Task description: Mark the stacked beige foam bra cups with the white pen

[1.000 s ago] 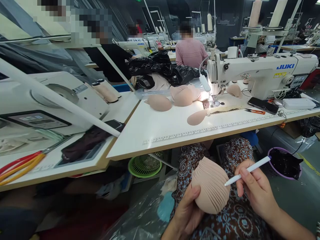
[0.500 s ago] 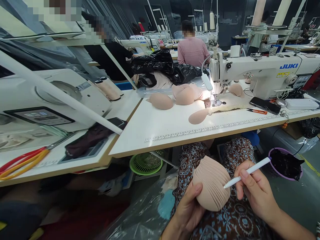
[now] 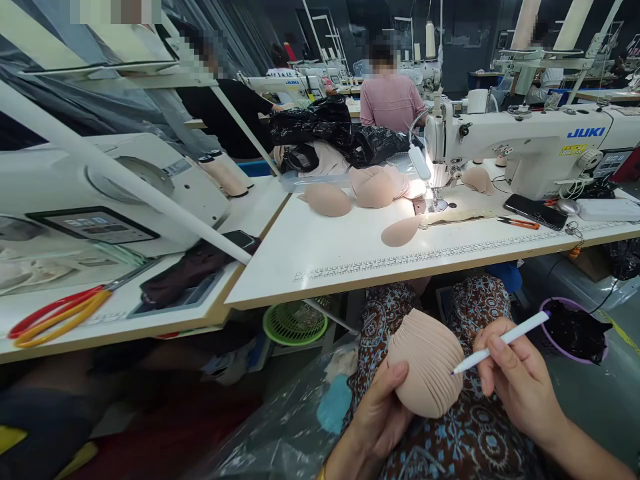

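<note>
Over my lap, my left hand [image 3: 385, 400] is closed around a fanned stack of beige bra cups [image 3: 425, 363], thumb on the near face and fingers behind. My right hand [image 3: 517, 377] pinches a white marker pen [image 3: 505, 340]. Its dark tip points down-left and meets the edges on the stack's right side, though whether it touches is hard to tell. On the white sewing table [image 3: 330, 250] lie more beige cups: one single cup [image 3: 327, 199], a small pile [image 3: 375, 187], and another cup [image 3: 401, 231] near the needle area.
A lit sewing machine [image 3: 525, 137] stands on the table, with a phone [image 3: 535, 211] and orange thread snips [image 3: 520, 223] before it. Scissors [image 3: 65, 313] lie on the left table. Beneath are a green basket [image 3: 295, 325] and a purple-rimmed bin [image 3: 575, 333]. Two people sit beyond.
The view has shifted slightly, so the table and machine appear a little to the right. My hands keep the same holds; the pen tip still sits at the stack's right side.
</note>
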Available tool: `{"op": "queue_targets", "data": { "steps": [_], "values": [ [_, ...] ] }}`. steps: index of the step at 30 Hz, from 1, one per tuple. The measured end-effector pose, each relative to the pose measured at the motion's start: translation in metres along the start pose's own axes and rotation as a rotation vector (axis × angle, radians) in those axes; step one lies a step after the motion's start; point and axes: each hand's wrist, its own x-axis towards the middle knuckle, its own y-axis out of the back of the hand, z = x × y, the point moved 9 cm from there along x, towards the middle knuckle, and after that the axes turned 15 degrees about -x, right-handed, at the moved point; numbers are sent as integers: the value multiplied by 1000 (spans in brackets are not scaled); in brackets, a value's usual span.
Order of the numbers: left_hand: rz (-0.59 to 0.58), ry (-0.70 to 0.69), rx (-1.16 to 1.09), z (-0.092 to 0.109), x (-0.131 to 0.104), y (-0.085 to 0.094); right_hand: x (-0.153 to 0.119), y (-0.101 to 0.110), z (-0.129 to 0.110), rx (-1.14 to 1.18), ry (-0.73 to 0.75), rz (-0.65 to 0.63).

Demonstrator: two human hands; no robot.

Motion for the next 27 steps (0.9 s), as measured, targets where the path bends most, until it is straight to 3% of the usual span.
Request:
{"op": "queue_targets", "data": {
  "steps": [7,12,18,23,27],
  "values": [
    [-25,6,9,-2,1,-3,0,-6,1,-31,-4,-43],
    [25,1,-1,-2,1,4,0,-1,-2,-30,21,6],
    [34,-9,13,-2,1,0,-2,-9,-2,-54,15,-65],
    [68,-20,28,-2,1,4,-2,-5,-5,-63,38,-6],
    [46,-11,36,-3,1,3,-3,-10,-1,-85,15,-63]
  ]
}}
